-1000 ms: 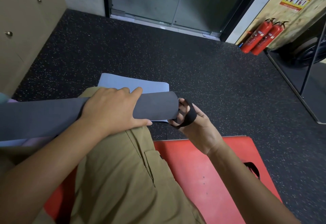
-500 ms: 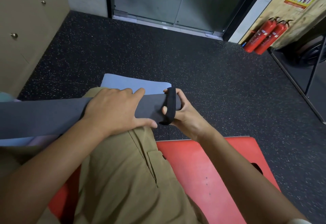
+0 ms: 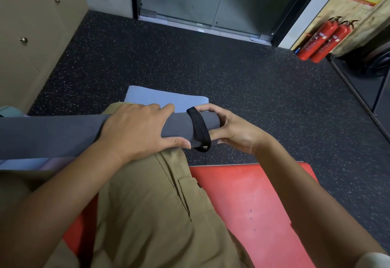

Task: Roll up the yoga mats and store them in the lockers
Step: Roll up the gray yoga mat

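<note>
1. Step in hand: securing the rolled grey mat (image 3: 63, 135) with a black strap (image 3: 199, 128). Rolling of this one looks done.
2. Mat lies across the person's lap, running left-right. Its right end pokes out past the knee, above the floor (image 3: 232, 73).
3. Left hand (image 3: 137, 130) wraps over the roll near its right end, thumb on the near side, clamping it so it doesn't unwind.
4. Right hand (image 3: 234, 130) cups the mat's right end, fingers curled round it just right of the strap. Can't tell if they pinch the strap itself.
5. Strap loops round the roll between the two hands. Its low part hangs slack with a small buckle, so probably not snug yet.
6. Next move, my read: slide the strap further inboard and seat it tight, keeping the left-hand clamp on.
7. A light blue mat (image 3: 164, 98) lies flat on the floor just beyond the knee, unrolled. Likely next in line.
8. Lockers (image 3: 27, 35) stand far left, doors closed. Storing not started for this mat.
9. Person sits on a red pad (image 3: 253, 204).
</note>
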A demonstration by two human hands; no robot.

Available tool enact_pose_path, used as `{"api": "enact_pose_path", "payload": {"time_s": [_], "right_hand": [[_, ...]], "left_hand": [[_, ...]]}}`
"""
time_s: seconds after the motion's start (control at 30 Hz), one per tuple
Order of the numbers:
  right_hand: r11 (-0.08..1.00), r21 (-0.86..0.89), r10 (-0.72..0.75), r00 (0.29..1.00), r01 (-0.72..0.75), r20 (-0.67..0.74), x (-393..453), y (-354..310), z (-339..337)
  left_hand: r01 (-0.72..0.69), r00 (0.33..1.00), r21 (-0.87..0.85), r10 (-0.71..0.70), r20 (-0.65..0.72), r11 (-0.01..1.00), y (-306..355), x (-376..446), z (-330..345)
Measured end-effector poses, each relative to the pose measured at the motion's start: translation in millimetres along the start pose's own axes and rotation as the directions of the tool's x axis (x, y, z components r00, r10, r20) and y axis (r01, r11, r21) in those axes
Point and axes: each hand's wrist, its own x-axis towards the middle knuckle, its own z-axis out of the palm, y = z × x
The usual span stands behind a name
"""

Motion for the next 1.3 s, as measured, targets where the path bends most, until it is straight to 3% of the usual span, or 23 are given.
{"api": "enact_pose_path", "payload": {"time_s": [0.1,0.2,0.27,0.3,0.43,0.53,0.63,0.77,0.97,1.3], "right_hand": [[0.943,-0.332,0.010,1.000,-0.007,0.010,1.2,-10.3,-4.7],[0.705,-0.709,-0.026,0.998,-0.024,-0.059,6.2,-20.3,1.5],[0.559,-0.829,-0.082,0.994,-0.018,-0.077,9.3,-21.6,9.1],[0.542,-0.840,-0.098,0.991,-0.019,-0.086,10.3,-21.3,13.2],[0.641,-0.768,-0.152,0.980,-0.003,-0.130,11.7,-17.4,20.5],[0.705,-0.709,-0.116,0.990,0.024,-0.082,12.4,-14.8,16.3],[0.802,-0.592,-0.115,0.993,0.081,-0.020,9.1,-9.2,10.2],[0.911,-0.382,-0.198,0.977,0.154,-0.078,2.3,-1.7,7.6],[0.948,-0.238,-0.249,0.958,0.210,-0.146,9.8,-2.8,13.9],[0.958,-0.097,-0.282,0.949,0.270,-0.143,29.6,-10.8,24.7]], "left_hand": [[-0.021,1.000,0.041,0.021,-0.001,0.999,2.8,-0.6,0.3],[-0.005,1.000,0.025,0.005,0.000,1.000,3.2,0.5,0.1],[0.008,1.000,0.007,-0.008,0.015,1.000,2.1,1.2,-0.3],[0.010,1.000,0.004,-0.010,0.016,1.000,1.7,1.2,-1.0],[0.010,0.999,0.006,-0.011,0.034,1.000,0.3,-0.4,-3.9],[0.007,0.997,0.029,-0.009,0.071,1.000,0.5,-0.7,-6.6],[0.025,0.992,0.030,-0.029,0.125,0.999,0.5,-1.9,-9.5],[0.116,0.976,-0.045,-0.106,0.189,0.992,-6.1,-7.6,-16.9],[0.227,0.940,-0.134,-0.182,0.288,0.965,-19.1,-24.2,-33.5],[0.379,0.905,-0.295,-0.285,0.315,0.877,-56.4,-61.1,-37.3]]}}
